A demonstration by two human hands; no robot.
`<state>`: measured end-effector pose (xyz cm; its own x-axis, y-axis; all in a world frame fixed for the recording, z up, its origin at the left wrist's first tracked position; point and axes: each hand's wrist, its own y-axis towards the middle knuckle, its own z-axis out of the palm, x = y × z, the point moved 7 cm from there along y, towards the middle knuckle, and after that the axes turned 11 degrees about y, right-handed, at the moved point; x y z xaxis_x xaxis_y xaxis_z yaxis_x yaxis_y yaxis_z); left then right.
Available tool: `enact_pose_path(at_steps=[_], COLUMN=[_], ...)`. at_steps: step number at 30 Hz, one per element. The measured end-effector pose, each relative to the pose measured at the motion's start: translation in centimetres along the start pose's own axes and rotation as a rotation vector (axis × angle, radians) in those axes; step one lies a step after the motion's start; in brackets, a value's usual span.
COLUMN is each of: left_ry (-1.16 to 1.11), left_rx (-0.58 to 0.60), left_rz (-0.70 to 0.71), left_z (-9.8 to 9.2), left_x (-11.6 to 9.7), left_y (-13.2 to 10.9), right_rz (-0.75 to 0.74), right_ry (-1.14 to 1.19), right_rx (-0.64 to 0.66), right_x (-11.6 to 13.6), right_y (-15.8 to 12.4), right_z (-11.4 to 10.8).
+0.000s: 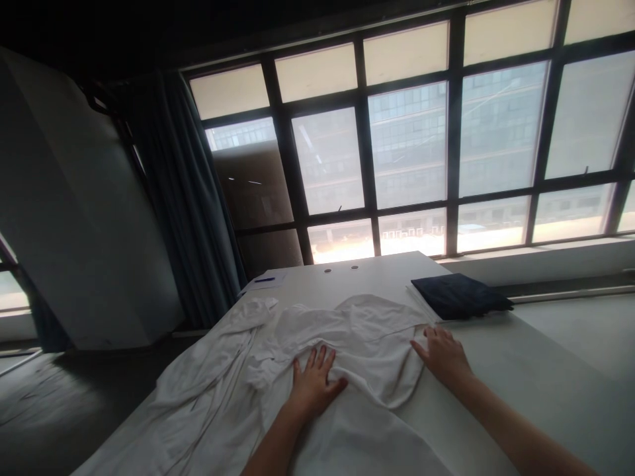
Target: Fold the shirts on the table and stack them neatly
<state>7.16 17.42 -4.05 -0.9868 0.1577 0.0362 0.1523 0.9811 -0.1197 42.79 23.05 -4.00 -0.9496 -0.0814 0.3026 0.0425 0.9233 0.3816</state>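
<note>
A rumpled white garment (pixel 370 334) lies spread over the white table (pixel 491 383) in front of me, its folds running toward the left side. The left hand (pixel 315 390) rests palm down on it, fingers spread and gripping nothing. The right hand (pixel 444 354) is at the cloth's right edge, fingers bent — whether it pinches the fabric, I can't tell. Just beyond that hand sits a dark folded cloth (pixel 459 296); at the far left corner, a blue pen (pixel 264 279) on paper (pixel 275 282). Behind — a blue curtain (pixel 191 178) and tall, dark-framed windows (pixel 407 142).
</note>
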Motion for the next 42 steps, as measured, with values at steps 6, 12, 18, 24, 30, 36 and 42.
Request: enact_pose_path(at_steps=[6, 12, 18, 24, 30, 36, 42], left_ry=[-0.004, -0.064, -0.119, -0.092, -0.083, -0.053, -0.01], left_rx=[-0.154, -0.316, -0.115, 0.123, 0.199, 0.064, 0.105], left_rz=[0.005, 0.353, 0.376, 0.384, 0.342, 0.243, 0.285], left_z=[-0.7, -2.3, -1.0, -0.9, -4.2, -6.1, -1.3], left_x=[1.0, -3.1, -4.0, -4.0, -3.7, -3.8, -3.1], left_y=[0.2, -1.9, -2.0, -2.5, -4.8, -5.2, -2.9], right_rz=[0.003, -0.004, 0.141, 0.236, 0.088, 0.163, 0.115], right_ry=[0.241, 0.459, 0.599, 0.967, 0.773, 0.325, 0.195], right_rx=[0.003, -0.111, -0.454, -0.377, 0.46, 0.451, 0.336], right_x=[-0.7, -0.5, -3.8, -4.9, -3.6, -8.3, -6.9], right_y=[-0.1, 1.0, 3.1, 4.3, 2.4, 3.2, 2.8], right_z=[1.8, 0.2, -8.3, -14.7, -13.7, -7.7, -0.8])
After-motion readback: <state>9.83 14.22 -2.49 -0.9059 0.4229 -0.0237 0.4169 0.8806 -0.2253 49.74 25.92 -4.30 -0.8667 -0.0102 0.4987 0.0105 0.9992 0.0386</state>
